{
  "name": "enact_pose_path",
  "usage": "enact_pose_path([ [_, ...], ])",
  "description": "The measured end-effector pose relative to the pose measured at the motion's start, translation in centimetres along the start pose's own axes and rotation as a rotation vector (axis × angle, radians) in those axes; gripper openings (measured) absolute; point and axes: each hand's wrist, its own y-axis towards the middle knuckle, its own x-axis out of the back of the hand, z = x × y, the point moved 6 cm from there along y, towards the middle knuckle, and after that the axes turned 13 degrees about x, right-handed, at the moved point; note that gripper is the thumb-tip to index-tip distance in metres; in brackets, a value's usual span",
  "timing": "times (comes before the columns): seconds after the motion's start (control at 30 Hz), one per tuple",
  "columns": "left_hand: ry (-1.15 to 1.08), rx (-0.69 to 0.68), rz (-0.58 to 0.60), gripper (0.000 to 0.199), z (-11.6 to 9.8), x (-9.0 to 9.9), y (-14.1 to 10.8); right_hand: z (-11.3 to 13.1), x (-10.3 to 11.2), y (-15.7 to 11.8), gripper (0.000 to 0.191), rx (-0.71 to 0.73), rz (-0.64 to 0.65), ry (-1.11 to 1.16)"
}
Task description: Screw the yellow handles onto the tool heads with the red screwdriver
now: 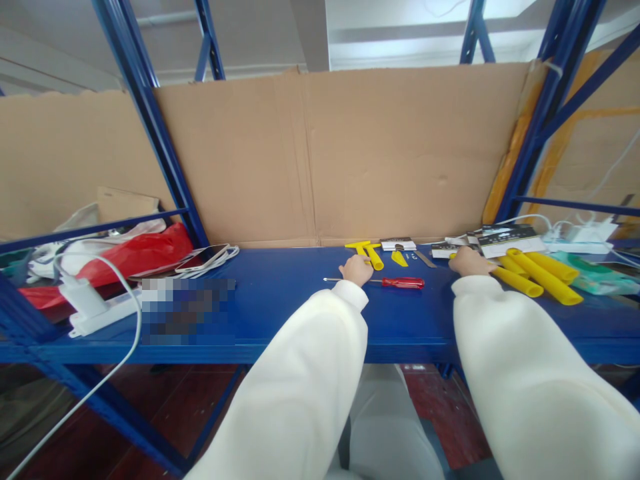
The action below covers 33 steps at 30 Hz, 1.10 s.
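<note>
My left hand [357, 269] has its fingers curled at a yellow T-shaped plastic piece [361, 247], and seems to grip it. Beside it lies a short yellow tube-like handle [375, 259]. A screwdriver with a red handle [403, 283] passes close by my left wrist, its shaft partly covered. My right hand [470, 262] is closed at the left end of several yellow tubes [547, 277]. A bit of yellow shows at its fingertips; the rest of that piece is hidden. Between the hands are a small yellow blade-shaped piece [399, 258] and a grey metal strip [425, 259].
Flat black-and-white packages [511, 239] and a green plastic pack [595, 272] lie at the right. At the left are a white power strip [107, 312], a phone with a cable [205, 259] and a red bag [137, 257]. Cardboard [250, 160] backs the blue shelf [280, 307].
</note>
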Motion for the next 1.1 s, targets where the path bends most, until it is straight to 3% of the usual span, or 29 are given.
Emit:
enact_pose_path([
  [0.23, -0.037, -0.072, -0.049, 0.046, -0.5, -0.1, 0.0, 1.5, 1.3, 0.5, 0.045, 0.171, -0.19, 0.122],
  [0.4, -0.269, -0.164, -0.046, 0.055, -1.4, -0.1, 0.2, 5.3, 1.3, 0.2, 0.044, 0.439, -0.316, 0.415],
  [0.57, -0.475, -0.117, -0.133, 0.074, -1.2, 0.5, 0.7, 10.3, -0.7, -1.2, 0.04, 0.716, -0.172, 0.765],
  [0.67, -0.514, -0.105, -0.162, 0.061, -1.0, 0.7, 0.9, 11.9, -1.6, -2.1, 0.043, 0.777, -0.107, 0.865],
  [0.77, -0.492, -0.114, -0.085, 0.026, -1.1, 0.2, 1.1, 12.4, -2.0, -2.8, 0.049, 0.786, -0.078, 0.924],
  [0.83, -0.517, -0.132, -0.042, 0.015, -1.3, -0.1, 1.1, 12.3, -2.0, -3.1, 0.056, 0.759, -0.061, 0.941],
  [0.97, -0.718, -0.21, 0.119, 0.016, -2.2, -0.9, 0.9, 12.0, -1.4, -3.4, 0.07, 0.707, -0.053, 0.941],
  [1.1, -0.774, -0.246, 0.298, 0.011, -3.2, -1.8, 0.2, 11.9, -0.6, -3.4, 0.078, 0.704, -0.073, 0.9],
])
